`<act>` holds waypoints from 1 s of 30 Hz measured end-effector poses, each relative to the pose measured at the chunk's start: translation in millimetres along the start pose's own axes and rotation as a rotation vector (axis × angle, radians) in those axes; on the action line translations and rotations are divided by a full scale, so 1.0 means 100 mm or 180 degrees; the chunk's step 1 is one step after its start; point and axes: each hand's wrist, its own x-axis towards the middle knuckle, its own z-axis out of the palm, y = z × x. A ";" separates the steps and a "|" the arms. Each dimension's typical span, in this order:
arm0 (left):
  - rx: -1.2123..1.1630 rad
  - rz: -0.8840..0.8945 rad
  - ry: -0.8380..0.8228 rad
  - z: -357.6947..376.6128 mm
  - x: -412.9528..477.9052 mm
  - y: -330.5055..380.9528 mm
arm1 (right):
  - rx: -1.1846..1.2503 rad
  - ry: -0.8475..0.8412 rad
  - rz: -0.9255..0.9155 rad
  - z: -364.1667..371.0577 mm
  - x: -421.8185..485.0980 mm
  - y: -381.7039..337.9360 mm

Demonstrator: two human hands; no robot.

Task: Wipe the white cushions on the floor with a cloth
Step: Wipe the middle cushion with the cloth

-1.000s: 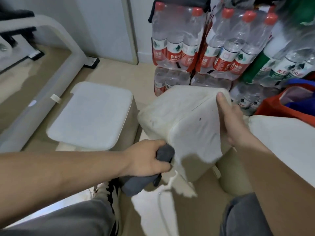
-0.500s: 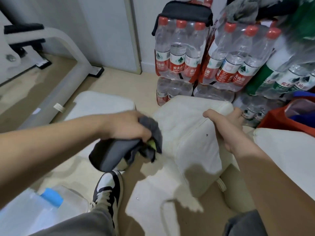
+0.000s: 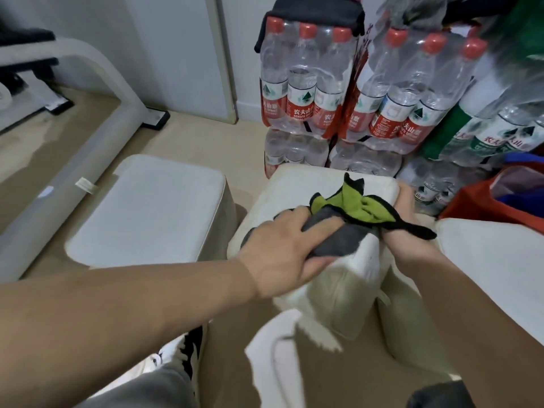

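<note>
A white cushion (image 3: 297,187) stands tilted on the floor in the middle. My left hand (image 3: 282,251) presses a grey and green cloth (image 3: 350,210) onto its upper face, fingers closed over the grey part. The green side with a black edge flares out to the right. My right hand (image 3: 407,231) grips the cushion's right edge, partly hidden under the cloth. A second white cushion (image 3: 153,207) lies flat to the left. A third white cushion (image 3: 494,260) lies at the right.
Shrink-wrapped packs of water bottles (image 3: 347,92) are stacked right behind the held cushion. A red bag (image 3: 482,207) sits at the far right. A pale padded frame (image 3: 59,160) runs along the left. My black and white shoe (image 3: 188,348) is on the floor below.
My left hand rose from beside the cushion's lower left and brought the cloth onto the cushion's top. The cloth has opened and shows its green side. My right hand kept its hold.
</note>
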 end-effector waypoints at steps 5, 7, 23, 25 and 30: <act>0.0235 -0.1823 -0.0478 -0.01 -0.03 -0.64 | 0.0134 0.0000 -0.0173 -0.04 -0.07 -0.11; -0.0333 -0.2179 -0.0436 -0.04 -0.05 -0.58 | 0.0023 0.0041 -0.0202 0.01 -0.08 -0.12; -0.1057 -0.2735 -0.0110 -0.01 -0.18 -0.59 | 0.0187 0.0388 -0.0098 0.10 0.08 -0.11; -0.1332 -0.2385 -0.0125 -0.05 -0.14 -0.16 | 0.0158 0.0421 -0.0099 0.11 0.08 -0.11; -0.1764 -0.0809 -0.0008 -0.27 0.01 0.47 | 0.0046 0.0409 -0.0318 0.09 0.03 -0.08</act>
